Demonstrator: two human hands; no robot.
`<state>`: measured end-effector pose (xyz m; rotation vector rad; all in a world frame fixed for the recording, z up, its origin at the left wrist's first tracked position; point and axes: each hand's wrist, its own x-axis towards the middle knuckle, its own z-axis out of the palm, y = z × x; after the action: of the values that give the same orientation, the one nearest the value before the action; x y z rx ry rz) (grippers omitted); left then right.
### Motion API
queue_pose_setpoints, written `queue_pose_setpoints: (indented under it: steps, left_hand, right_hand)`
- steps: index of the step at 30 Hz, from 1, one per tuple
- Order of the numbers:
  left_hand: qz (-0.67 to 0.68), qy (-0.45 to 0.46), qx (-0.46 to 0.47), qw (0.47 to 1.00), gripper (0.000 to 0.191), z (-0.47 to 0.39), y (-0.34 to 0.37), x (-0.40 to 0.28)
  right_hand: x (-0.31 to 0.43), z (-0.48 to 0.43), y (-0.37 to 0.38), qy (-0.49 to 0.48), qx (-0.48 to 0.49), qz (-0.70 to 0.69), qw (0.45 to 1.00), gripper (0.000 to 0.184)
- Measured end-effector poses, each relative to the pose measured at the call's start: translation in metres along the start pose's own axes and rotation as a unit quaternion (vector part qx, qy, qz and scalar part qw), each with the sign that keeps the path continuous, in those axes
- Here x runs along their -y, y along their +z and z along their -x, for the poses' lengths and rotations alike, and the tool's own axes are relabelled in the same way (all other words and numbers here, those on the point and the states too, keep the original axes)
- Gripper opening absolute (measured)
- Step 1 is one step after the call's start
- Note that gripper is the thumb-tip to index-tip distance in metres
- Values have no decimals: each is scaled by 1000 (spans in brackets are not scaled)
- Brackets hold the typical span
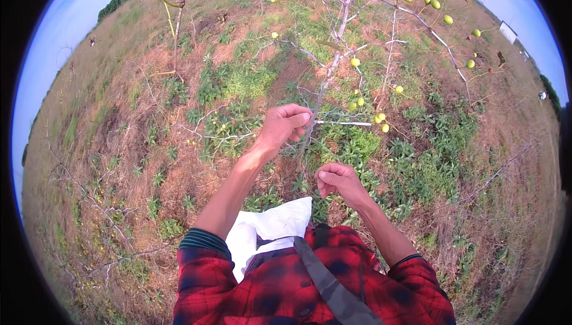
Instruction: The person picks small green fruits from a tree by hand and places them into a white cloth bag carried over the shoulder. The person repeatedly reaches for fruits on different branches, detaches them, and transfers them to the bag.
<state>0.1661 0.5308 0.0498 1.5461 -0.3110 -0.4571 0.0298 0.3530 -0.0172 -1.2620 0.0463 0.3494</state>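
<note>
My left hand, fingers curled, is at the grey stem of a small leafless tree; whether its fingertips grip the stem or a twig cannot be told. Lower and to the right, my right hand is curled in front of my body, and its fingertips hide whatever may be between them. Small yellow-green fruits hang on thin twigs above and to the right of my right hand. More green fruits dot a branch at the upper right. A white cloth bag hangs at my waist, beside a camouflage-patterned strap.
Bare twigs with tiny yellow fruits reach out at the left. A reddish branch hangs at the upper left. Another bare branch slants at the right. Low green weeds and dry grass cover the ground.
</note>
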Motion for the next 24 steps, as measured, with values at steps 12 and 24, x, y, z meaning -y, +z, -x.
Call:
queue_pose_setpoints:
  steps: [12,24]
  left_hand:
    - [124,-42,64,989,25,-73,76,-45]
    - [122,-22,82,989,15,-72,91,-48]
  right_hand:
    - [129,-1,-82,-293,-176,-12,940,15]
    - [220,-36,-30,-361,-164,608,688,28]
